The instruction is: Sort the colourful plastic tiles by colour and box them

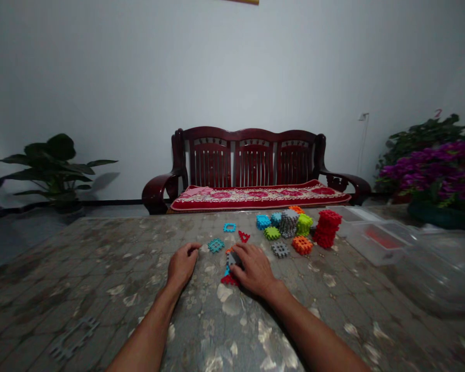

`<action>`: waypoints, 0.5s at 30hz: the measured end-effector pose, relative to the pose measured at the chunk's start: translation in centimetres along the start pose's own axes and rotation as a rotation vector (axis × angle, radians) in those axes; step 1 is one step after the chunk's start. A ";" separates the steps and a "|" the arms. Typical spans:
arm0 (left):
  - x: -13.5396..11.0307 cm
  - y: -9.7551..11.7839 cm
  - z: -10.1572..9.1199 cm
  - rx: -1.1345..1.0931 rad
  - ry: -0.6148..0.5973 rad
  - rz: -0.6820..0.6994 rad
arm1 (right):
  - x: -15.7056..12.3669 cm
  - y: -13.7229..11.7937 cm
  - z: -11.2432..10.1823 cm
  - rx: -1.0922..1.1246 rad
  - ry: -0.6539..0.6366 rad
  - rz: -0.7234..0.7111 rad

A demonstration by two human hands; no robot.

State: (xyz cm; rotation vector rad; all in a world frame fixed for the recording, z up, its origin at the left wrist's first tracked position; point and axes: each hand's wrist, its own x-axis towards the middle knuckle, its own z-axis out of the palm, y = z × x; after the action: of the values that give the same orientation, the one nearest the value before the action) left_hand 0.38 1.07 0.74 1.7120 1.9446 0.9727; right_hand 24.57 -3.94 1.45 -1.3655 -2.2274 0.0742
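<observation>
My right hand (253, 268) is bent over a small group of joined plastic interlocking tiles (233, 260), with grey, orange, blue and red parts showing. Its thumb and fingers rest on the grey tile, and the palm hides the rest. To the left, my left hand (182, 264) lies on the table, fingers loosely curved and index finger stretched out, with nothing visible in it. Between and beyond the hands lie a teal tile (216, 245), a blue rectangular frame tile (230, 227) and a red triangular tile (244, 236).
Right of centre stand stacks of tiles, including a tall red stack (327, 228), a grey stack (289, 223) and an orange stack (302, 245). Clear plastic boxes (375, 243) sit further right. A long grey frame piece (74, 338) lies near left. Behind the table is a wooden bench (251, 135).
</observation>
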 end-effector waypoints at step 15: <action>-0.2 0.2 -0.3 -0.074 0.034 0.009 | -0.2 2.8 0.3 0.193 0.218 0.010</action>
State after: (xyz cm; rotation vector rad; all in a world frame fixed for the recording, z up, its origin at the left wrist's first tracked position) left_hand 0.35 0.84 1.10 1.6754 1.8985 1.0696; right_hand 26.80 -2.71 0.25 -1.2193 -1.9779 0.1340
